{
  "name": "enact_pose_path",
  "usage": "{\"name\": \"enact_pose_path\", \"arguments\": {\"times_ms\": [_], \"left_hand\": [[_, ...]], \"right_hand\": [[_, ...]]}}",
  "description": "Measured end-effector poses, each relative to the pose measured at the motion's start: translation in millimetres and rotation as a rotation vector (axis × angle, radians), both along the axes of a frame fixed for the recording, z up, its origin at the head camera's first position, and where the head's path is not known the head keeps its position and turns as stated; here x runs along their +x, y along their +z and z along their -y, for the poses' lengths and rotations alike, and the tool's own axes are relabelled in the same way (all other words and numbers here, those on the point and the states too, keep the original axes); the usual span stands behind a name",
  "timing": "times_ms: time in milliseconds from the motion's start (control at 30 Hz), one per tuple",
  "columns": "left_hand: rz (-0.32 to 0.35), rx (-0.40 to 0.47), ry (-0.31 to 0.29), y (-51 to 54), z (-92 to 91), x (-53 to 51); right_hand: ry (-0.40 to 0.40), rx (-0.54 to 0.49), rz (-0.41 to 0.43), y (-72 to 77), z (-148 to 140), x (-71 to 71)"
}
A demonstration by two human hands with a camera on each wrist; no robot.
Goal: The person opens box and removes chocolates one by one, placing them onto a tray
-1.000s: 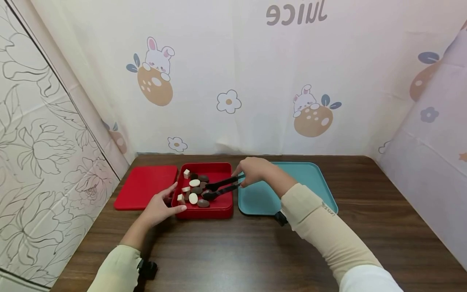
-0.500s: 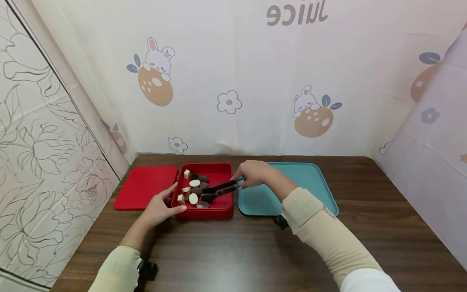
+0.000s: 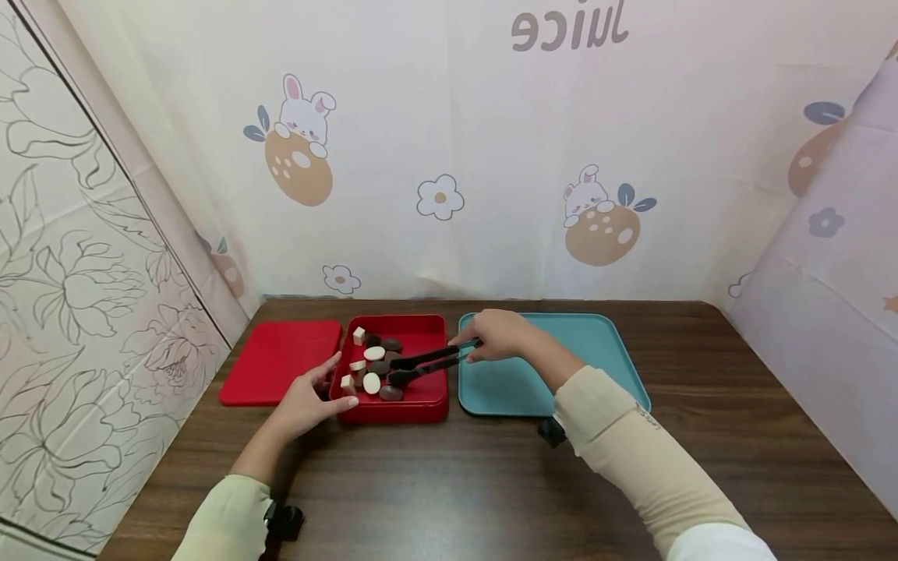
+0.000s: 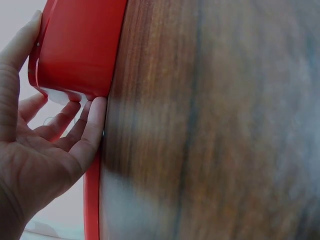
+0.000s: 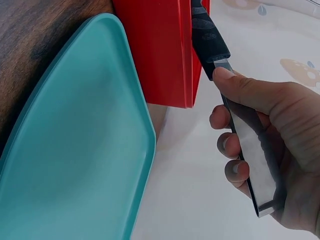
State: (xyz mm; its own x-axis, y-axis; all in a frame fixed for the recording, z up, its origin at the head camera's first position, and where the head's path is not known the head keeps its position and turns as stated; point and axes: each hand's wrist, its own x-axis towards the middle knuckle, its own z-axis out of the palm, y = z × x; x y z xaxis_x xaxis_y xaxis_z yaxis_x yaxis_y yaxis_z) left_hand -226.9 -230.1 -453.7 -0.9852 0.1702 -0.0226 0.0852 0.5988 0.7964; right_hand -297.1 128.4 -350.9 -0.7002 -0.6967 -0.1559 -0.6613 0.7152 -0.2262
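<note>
My right hand [image 3: 501, 335] grips a pair of metal tongs [image 5: 250, 150] with black ends, its thumb on one arm and curled fingers on the other. The tongs reach leftward into a red box [image 3: 428, 326], their black tips slightly apart among the chocolates. Those pieces are dark brown ovals [image 3: 390, 393], white ovals [image 3: 372, 382] and small cubes with pale tops [image 3: 348, 381]. Whether the tips pinch a piece cannot be told. My left hand [image 3: 305, 405] rests at the box's left front corner. In the left wrist view its fairly straight fingertips touch the box's side, the thumb along the rim.
A turquoise tray [image 3: 505, 382] lies just right of the box. On the left is a flat red lid [image 3: 281, 362]. All stand on a dark wooden table [image 3: 449, 483], with a printed curtain [image 3: 491, 117] behind its back edge.
My right hand and forearm have shifted slightly to the right, while the tong tips stay among the chocolates, a touch farther left. My left hand and the box have kept their place.
</note>
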Motion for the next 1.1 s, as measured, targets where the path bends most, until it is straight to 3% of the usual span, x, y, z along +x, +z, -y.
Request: {"name": "enact_pose_path", "arguments": {"times_ms": [200, 800, 1100], "left_hand": [[0.004, 0.004, 0.002, 0.6, -0.2, 0.8], [-0.002, 0.017, 0.000, 0.0, -1.1, 1.2], [0.000, 0.009, 0.003, 0.5, -1.4, 1.5]], "right_hand": [[-0.007, 0.007, 0.012, 1.5, 0.3, 0.8], [-0.054, 0.215, -0.075, 21.6, 23.2, 11.1], [-0.018, 0.186, -0.096, 19.2, 22.7, 9.9]]}}
